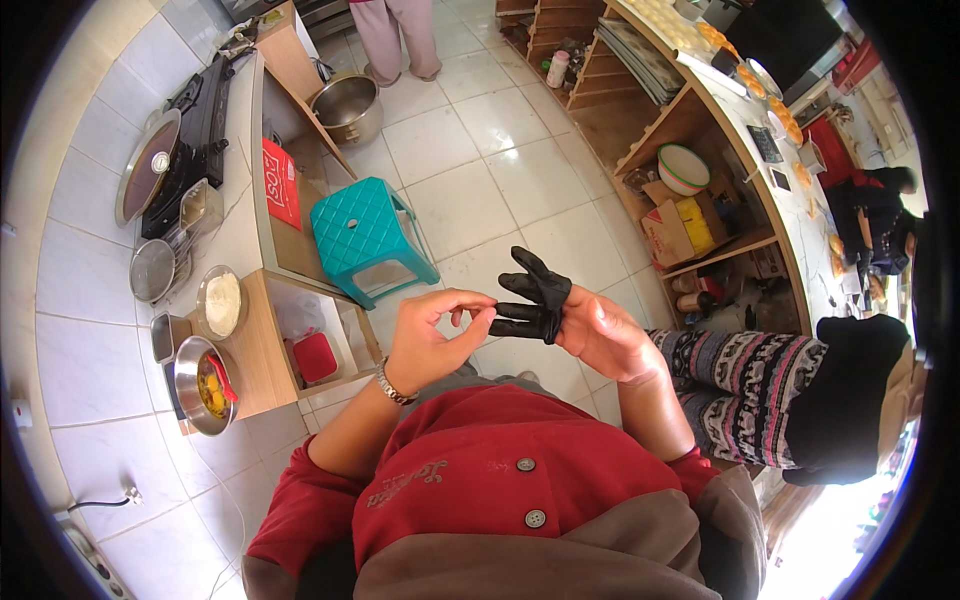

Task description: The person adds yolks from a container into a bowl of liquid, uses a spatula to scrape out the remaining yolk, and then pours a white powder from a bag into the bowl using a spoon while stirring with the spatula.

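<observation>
A black disposable glove point(540, 292) covers the fingers of my right hand point(606, 335), while its palm and thumb are bare. Those gloved fingers are spread, some pointing up and others toward my left hand. My left hand point(432, 328), with a metal watch point(396, 386) at the wrist, has thumb and forefinger closed at the tip of one glove finger. Both hands are raised in front of my red shirt, above the tiled floor.
Left of me, a counter point(258, 375) holds a steel bowl point(184, 410) with yolks and a red spatula, a bowl of flour point(222, 303), and a stove point(195, 150). Ahead stands a teal stool point(360, 235). At right are wooden shelves point(735, 165) and a person in patterned trousers point(740, 385).
</observation>
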Demonstrator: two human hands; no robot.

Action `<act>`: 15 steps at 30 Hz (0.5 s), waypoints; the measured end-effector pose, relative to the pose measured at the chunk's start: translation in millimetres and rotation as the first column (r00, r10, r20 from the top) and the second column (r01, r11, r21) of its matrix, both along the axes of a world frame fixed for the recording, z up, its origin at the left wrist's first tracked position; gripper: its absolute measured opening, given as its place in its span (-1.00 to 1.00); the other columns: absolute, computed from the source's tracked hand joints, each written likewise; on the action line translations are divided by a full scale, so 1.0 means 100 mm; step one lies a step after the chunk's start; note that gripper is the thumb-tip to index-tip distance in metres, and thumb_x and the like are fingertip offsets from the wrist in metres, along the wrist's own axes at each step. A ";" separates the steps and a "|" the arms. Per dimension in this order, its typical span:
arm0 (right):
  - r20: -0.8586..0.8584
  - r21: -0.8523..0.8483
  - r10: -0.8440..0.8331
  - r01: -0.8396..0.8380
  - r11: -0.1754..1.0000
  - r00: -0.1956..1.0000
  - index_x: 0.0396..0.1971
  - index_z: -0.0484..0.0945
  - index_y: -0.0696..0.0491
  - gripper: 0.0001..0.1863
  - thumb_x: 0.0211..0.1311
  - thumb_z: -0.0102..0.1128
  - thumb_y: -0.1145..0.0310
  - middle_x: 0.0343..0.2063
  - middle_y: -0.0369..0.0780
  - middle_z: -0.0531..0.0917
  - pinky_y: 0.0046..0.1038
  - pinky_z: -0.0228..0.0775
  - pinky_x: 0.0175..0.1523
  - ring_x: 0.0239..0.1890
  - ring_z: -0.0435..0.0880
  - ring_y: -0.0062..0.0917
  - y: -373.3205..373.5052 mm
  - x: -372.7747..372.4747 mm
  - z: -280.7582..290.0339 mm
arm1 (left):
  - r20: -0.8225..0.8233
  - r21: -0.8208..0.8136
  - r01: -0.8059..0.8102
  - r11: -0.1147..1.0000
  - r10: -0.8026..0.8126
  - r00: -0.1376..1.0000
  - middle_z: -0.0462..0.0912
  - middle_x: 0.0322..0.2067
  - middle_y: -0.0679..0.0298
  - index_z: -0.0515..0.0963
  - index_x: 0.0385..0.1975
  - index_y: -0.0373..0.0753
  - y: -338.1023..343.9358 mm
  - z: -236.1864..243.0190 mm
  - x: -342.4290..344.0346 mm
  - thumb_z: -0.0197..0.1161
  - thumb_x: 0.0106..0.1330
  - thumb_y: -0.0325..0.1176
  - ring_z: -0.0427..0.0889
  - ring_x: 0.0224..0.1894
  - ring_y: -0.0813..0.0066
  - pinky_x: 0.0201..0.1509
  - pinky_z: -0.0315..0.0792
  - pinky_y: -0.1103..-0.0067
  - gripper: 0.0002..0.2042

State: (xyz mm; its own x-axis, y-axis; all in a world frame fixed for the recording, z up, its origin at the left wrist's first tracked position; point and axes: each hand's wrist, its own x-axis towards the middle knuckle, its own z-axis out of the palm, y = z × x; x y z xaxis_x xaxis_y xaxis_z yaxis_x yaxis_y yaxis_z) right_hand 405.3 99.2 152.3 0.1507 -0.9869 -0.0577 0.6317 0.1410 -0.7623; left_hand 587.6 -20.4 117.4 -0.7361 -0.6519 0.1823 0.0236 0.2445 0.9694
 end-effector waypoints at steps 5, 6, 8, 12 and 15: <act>-0.027 0.009 0.020 -0.020 1.000 0.999 0.16 0.06 0.29 -0.24 0.20 -0.06 -0.05 0.15 -0.12 0.23 -0.38 -0.08 0.26 0.20 0.17 -0.45 -0.03 -0.11 -0.04 | 0.107 -0.149 0.013 0.989 0.003 0.994 0.60 -0.51 0.29 0.55 -0.41 -0.29 -0.06 0.03 -0.09 0.26 0.01 -0.56 0.41 -0.54 0.66 -0.47 0.30 0.74 -0.87; -0.024 0.014 0.018 -0.018 1.000 1.000 0.16 0.06 0.29 -0.24 0.20 -0.06 -0.04 0.15 -0.12 0.24 -0.38 -0.09 0.26 0.20 0.17 -0.46 -0.04 -0.12 -0.05 | 0.107 -0.148 0.013 0.989 0.003 0.994 0.60 -0.51 0.29 0.55 -0.41 -0.29 -0.06 0.01 -0.12 0.26 0.01 -0.56 0.41 -0.54 0.66 -0.47 0.30 0.74 -0.87; -0.008 0.013 0.000 0.000 1.000 1.000 0.16 0.07 0.29 -0.26 0.21 -0.07 -0.03 0.14 -0.12 0.24 -0.37 -0.09 0.26 0.20 0.17 -0.46 -0.09 -0.07 -0.06 | 0.041 -0.374 -0.057 0.926 0.078 0.996 0.56 -0.56 0.30 0.52 -0.46 -0.27 -0.05 -0.03 -0.13 0.25 -0.04 -0.57 0.42 -0.58 0.58 -0.52 0.30 0.70 -0.87; 0.100 0.015 -0.012 0.011 1.000 0.995 0.16 0.07 0.28 -0.30 0.24 -0.11 0.00 0.15 -0.12 0.24 -0.37 -0.09 0.27 0.21 0.17 -0.45 -0.19 -0.02 -0.02 | 0.014 -0.470 -0.107 0.876 0.128 0.992 0.51 -0.60 0.29 0.47 -0.49 -0.25 -0.08 -0.10 -0.19 0.25 -0.09 -0.58 0.43 -0.58 0.50 -0.52 0.30 0.66 -0.84; 0.179 0.036 -0.013 0.006 0.999 0.984 0.16 0.07 0.27 -0.31 0.25 -0.12 0.01 0.16 -0.13 0.23 -0.38 -0.10 0.27 0.21 0.17 -0.44 -0.21 0.01 -0.09 | 0.030 -0.480 -0.131 0.867 0.166 0.986 0.46 -0.61 0.29 0.43 -0.49 -0.24 -0.08 -0.14 -0.20 0.25 -0.11 -0.59 0.43 -0.57 0.48 -0.52 0.30 0.64 -0.81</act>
